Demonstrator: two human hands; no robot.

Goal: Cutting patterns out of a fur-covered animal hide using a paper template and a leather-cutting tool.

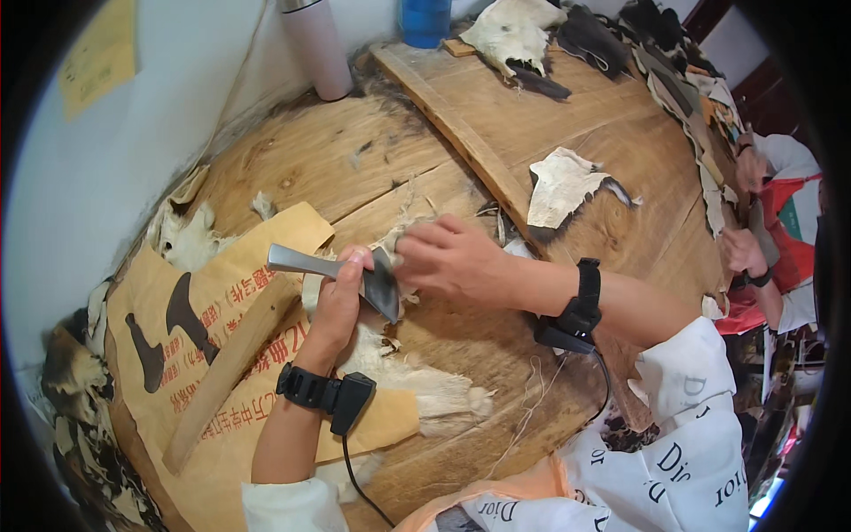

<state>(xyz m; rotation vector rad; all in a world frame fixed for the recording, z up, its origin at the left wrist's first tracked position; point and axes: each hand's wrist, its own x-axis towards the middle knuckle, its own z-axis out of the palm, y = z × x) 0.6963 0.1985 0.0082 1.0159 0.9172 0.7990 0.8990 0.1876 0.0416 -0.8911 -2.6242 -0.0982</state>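
In my left hand (339,297) is a knife (381,288) with a grey metal handle and a wide, flared dark blade. The blade points toward my right hand (448,259), whose bent fingers are closed at the edge of a pale fur pelt (390,362). That pelt lies under and between my hands, with longer cream hair toward me. My wrist and the blade hide part of it. Left of my left hand, a long wooden stick (232,372) rests on a yellow paper sheet (297,232) with red print.
Two dark curved pieces (189,316) lie on the paper. A wooden strip (452,133) crosses the table (355,160). Beyond it are a white hide scrap (560,188) and more pelts (512,34). A pink bottle (317,49) stands by the wall. Another person's hands (745,251) work at the right.
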